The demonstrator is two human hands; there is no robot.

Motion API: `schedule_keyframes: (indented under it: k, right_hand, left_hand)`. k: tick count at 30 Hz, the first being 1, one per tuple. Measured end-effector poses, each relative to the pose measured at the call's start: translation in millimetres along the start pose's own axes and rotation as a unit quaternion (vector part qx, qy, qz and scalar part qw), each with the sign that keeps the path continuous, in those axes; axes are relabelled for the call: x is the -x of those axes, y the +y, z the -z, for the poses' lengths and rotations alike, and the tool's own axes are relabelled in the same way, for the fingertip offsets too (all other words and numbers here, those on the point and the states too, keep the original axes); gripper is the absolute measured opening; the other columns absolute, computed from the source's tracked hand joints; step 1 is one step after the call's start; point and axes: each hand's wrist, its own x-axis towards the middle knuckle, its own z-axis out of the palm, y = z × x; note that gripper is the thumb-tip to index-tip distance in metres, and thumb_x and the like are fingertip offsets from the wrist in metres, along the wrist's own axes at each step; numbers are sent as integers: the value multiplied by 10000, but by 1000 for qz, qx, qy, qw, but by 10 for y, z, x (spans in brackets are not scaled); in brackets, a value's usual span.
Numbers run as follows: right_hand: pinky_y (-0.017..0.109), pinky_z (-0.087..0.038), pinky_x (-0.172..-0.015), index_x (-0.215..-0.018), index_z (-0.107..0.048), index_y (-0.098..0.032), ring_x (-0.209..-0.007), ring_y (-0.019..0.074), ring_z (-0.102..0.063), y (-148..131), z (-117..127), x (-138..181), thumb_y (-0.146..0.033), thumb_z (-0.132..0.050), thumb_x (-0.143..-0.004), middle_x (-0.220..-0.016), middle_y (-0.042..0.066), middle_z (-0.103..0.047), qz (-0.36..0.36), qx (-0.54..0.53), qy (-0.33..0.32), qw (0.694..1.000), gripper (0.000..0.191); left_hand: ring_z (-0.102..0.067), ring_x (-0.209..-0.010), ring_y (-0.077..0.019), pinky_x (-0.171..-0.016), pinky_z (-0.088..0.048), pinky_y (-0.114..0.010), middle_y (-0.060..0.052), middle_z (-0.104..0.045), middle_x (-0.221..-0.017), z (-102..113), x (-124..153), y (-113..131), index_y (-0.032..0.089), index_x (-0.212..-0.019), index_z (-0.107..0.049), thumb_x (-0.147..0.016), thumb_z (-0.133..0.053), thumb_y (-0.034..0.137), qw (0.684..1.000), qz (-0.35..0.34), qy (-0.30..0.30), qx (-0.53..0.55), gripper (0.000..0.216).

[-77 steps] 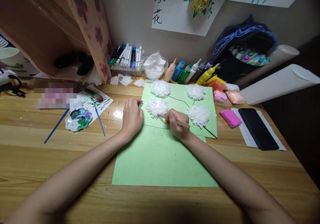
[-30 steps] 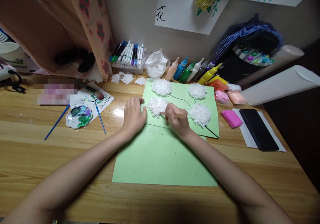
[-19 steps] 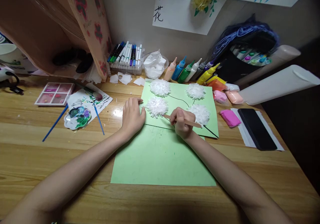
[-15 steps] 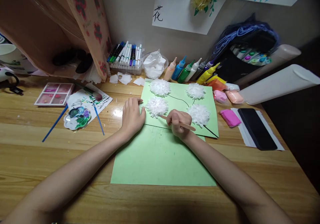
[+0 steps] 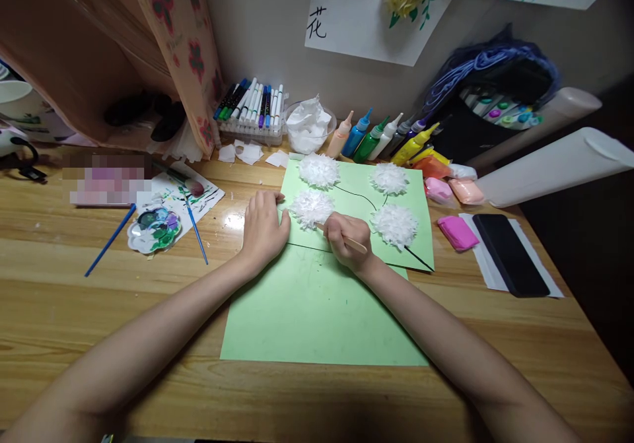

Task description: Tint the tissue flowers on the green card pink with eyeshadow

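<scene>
A green card (image 5: 347,192) bears several fluffy white paper flowers, with thin black stem lines between some of them. It overlaps a second green sheet (image 5: 317,324) that lies closer to me. My left hand (image 5: 264,228) rests, fingers stretched, along the card's left edge beside the lower-left flower (image 5: 312,207). In my right hand (image 5: 349,239) a wooden craft stick (image 5: 355,245) is gripped like a pen. The stick's tip is at the bottom edge of the lower-left flower; whether it touches the petals I cannot tell. Another flower (image 5: 395,225) sits to the right of this hand.
Paint bottles (image 5: 364,136), a marker box (image 5: 252,109) and a bowl of white paper (image 5: 308,126) line the back. To the left are a paint palette (image 5: 154,230) and brushes (image 5: 109,239). Pink clay packs (image 5: 458,232) and a black phone (image 5: 510,255) lie right.
My right hand has shifted slightly left, with the craft stick more steeply tilted and its tip nearer the lower-left flower. My left hand keeps its place on the card. The camera view moved a little.
</scene>
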Motion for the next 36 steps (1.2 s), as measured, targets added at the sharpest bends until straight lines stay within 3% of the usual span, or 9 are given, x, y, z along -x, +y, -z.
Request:
schedule_keyframes:
  k: [7,18,23,26,30,33,36]
  right_hand:
    - [258,-276,-397,-574,-373,-214,-383,93,-394,22,-9,8,-152,-351,-921,-438,-31,-403,41,7,-3,999,353]
    - [256,-258,-404,-564,-395,-205,-373,95,-390,31,-64,-3,-159,-338,-932,-424,-28,-405,34,96,-2,995,375]
    - [244,-284,-412,-575,-458,-200,-376,102,-446,-2,-117,-224,-242,-320,-955,-418,-22,-451,-88,109,-39,989,406]
    - [248,-349,-451,-510,-407,-207,-379,109,-469,-14,-117,-400,-300,-326,-965,-392,-24,-443,-179,54,-55,981,471]
    - [248,-387,-447,-490,-403,-212,-370,113,-478,-34,-23,-410,-365,-344,-966,-360,-38,-401,-245,-59,-36,967,504]
    - [241,-369,-412,-528,-440,-209,-378,105,-468,-68,58,-239,-338,-309,-974,-407,-26,-438,-199,-89,8,976,482]
    - [251,-315,-393,-530,-414,-209,-377,95,-415,-96,71,-72,-259,-295,-960,-442,-14,-443,-53,-33,-14,998,448]
  left_hand:
    - [-495,-996,-255,-871,-417,-399,-101,-552,-1032,1,1,-2,178,-996,-479,-826,-473,182,1000,-3,2,0,170]
    - [-501,-994,-259,-870,-418,-394,-96,-555,-1034,-11,-1,0,181,-1010,-481,-827,-485,197,1000,-4,5,-17,183]
    - [-505,-990,-257,-864,-417,-389,-92,-556,-1042,-7,3,-1,189,-1020,-481,-829,-487,204,1000,-4,0,-22,192]
    - [-503,-991,-261,-860,-416,-392,-95,-557,-1040,-3,2,-2,188,-1018,-483,-828,-488,205,1000,-4,0,-25,191]
    - [-499,-990,-263,-861,-419,-398,-105,-553,-1038,-2,-3,-3,173,-1017,-486,-826,-486,202,1000,-4,-1,-23,193]
    - [-494,-990,-263,-858,-420,-403,-109,-548,-1044,-5,-2,-4,172,-1027,-484,-824,-485,199,1000,-2,-7,-17,205]
    - [-488,-992,-264,-863,-416,-404,-114,-547,-1048,-11,7,-6,162,-1031,-486,-827,-482,201,1000,-5,-4,-18,208]
